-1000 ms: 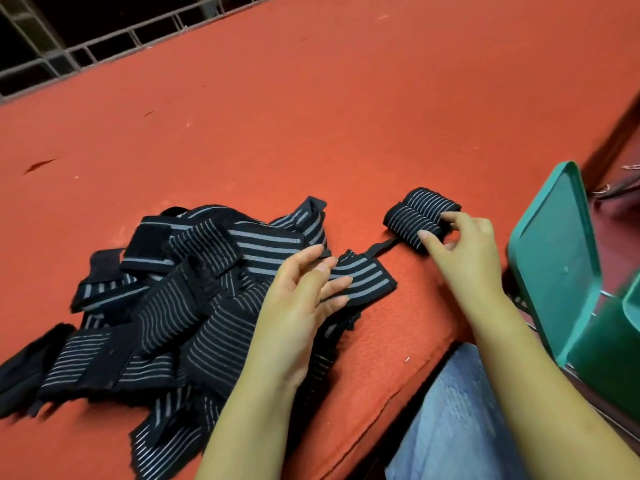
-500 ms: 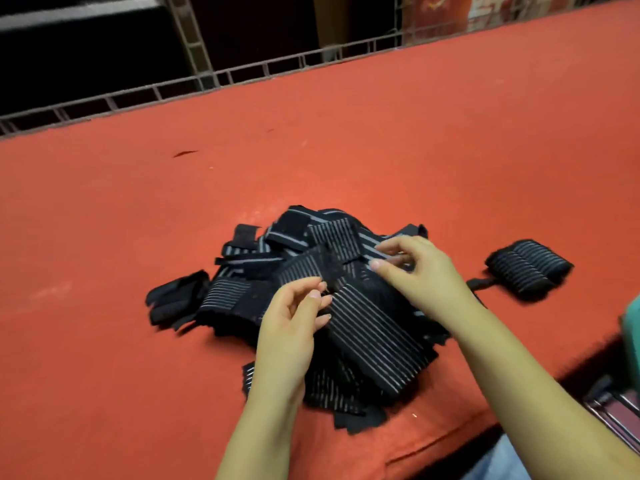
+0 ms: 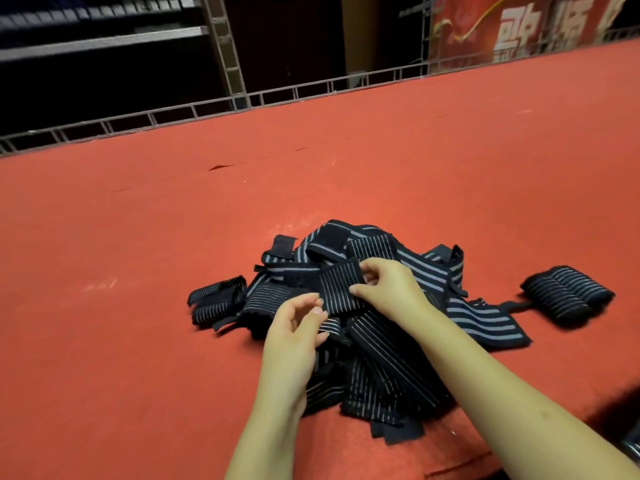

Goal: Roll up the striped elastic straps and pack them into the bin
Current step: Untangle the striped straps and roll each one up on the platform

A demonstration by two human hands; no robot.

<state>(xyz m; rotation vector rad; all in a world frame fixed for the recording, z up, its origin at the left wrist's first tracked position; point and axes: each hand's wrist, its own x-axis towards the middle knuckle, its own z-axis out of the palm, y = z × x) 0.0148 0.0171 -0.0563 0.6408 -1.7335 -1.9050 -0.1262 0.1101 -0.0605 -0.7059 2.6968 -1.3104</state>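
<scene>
A tangled pile of black elastic straps with grey stripes (image 3: 377, 327) lies on the red table (image 3: 138, 306). My right hand (image 3: 388, 289) pinches the top edge of one striped strap (image 3: 337, 289) on the pile. My left hand (image 3: 294, 330) reaches in from below with curled fingers touching the strap's lower edge. A rolled-up strap (image 3: 568, 297) sits to the right of the pile, apart from both hands. The bin is out of view.
A metal rail (image 3: 242, 98) runs along the table's far edge, with dark shelving behind it and a red banner (image 3: 519, 26) at the back right. The table's near edge runs under my forearms.
My right hand let go of the rolled strap and moved left onto the pile, where it picked a strap's edge. The view swung left and up, and the green bin left the frame.
</scene>
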